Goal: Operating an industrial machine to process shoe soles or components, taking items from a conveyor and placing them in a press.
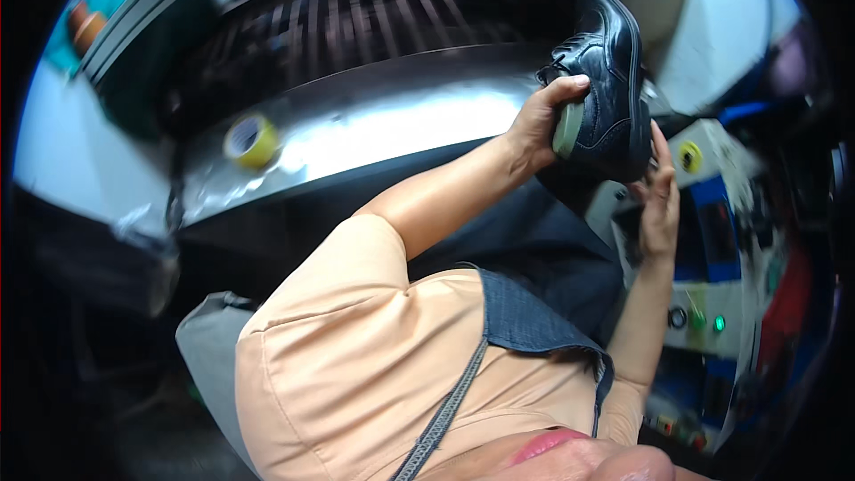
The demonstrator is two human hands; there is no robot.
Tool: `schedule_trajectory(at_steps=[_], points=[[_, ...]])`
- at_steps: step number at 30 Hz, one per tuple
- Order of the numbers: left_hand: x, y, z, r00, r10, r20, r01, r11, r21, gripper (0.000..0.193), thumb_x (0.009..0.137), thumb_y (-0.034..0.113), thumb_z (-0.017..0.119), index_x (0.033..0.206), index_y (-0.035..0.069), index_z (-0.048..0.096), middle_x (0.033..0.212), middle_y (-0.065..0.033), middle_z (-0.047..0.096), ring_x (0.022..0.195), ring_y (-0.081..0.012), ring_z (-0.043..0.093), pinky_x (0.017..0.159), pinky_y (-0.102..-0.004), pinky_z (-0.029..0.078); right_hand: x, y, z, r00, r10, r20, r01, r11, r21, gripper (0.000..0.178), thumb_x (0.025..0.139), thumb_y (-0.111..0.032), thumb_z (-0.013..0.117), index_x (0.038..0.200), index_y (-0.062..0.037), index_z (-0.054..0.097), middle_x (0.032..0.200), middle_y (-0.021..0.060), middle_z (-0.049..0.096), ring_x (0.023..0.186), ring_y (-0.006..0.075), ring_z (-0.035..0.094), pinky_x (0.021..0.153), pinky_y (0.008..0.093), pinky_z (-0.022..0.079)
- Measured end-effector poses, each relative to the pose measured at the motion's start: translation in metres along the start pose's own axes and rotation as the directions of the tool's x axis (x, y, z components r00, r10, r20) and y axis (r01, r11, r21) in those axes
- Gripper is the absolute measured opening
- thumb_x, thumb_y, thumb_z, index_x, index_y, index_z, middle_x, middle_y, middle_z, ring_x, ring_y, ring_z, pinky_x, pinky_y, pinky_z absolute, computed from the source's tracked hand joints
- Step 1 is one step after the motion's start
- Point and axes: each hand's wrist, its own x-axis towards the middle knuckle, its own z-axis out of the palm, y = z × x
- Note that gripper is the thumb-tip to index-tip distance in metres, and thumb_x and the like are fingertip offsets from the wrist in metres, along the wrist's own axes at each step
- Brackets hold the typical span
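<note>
A black leather lace-up shoe (610, 80) is held up at the upper right, its toe pointing away from me. A pale green piece (568, 129), which looks like a shoe last, shows at the shoe's opening. My left hand (541, 120) is closed on the shoe there, with the thumb lying on the green piece and the shoe's edge. Beside the heel and sole is my right hand (659, 205), its index finger stretched up along the sole and the other fingers partly bent. Whether its fingertips press on the sole I cannot tell.
A shiny metal ledge (383, 129) runs before a dark slatted or roller bed (347, 22). On the ledge lies a yellow tape roll (251, 141). To the right stands a machine panel with a yellow round button (689, 157) and a lit green button (720, 323).
</note>
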Motion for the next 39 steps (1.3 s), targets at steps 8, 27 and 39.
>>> schedule_trajectory(at_steps=[8,27,39], points=[[-0.071,0.195,-0.087,0.661,0.609,-0.438,-0.204,0.708,0.677,0.008,0.075,0.005,0.068,0.082,0.003,0.065,0.076,-0.0071,0.065,0.068,-0.0184,0.066,0.067,-0.0342,0.057,-0.046,0.056,-0.024,0.971,0.208,0.115,-0.215,0.975,0.051,0.072,0.093,-0.060,0.033,0.133,-0.0008,0.043,0.121,0.0096,0.053,0.105,0.0162,0.053,0.083,0.0287,0.046],[-0.100,0.369,-0.189,-0.140,0.930,0.340,0.965,0.052,0.255,0.047,0.073,0.029,0.075,0.109,0.003,0.059,0.110,-0.0139,0.060,0.101,-0.0267,0.059,0.081,-0.0387,0.050,-0.114,0.128,-0.043,0.863,0.473,-0.176,-0.419,0.866,0.273,0.051,0.098,-0.039,0.042,0.127,0.0021,0.047,0.112,0.0116,0.057,0.096,0.0153,0.055,0.080,0.0258,0.046],[0.006,0.127,-0.144,0.963,0.253,0.095,0.046,-0.499,0.865,0.020,0.086,0.022,0.059,0.087,0.002,0.062,0.085,-0.0139,0.060,0.079,-0.0280,0.059,0.071,-0.0377,0.049,-0.081,0.193,-0.027,0.877,0.200,-0.437,-0.262,0.961,-0.085,0.027,0.093,0.001,0.046,0.119,0.0028,0.054,0.114,0.0142,0.059,0.099,0.0212,0.062,0.082,0.0291,0.052]])
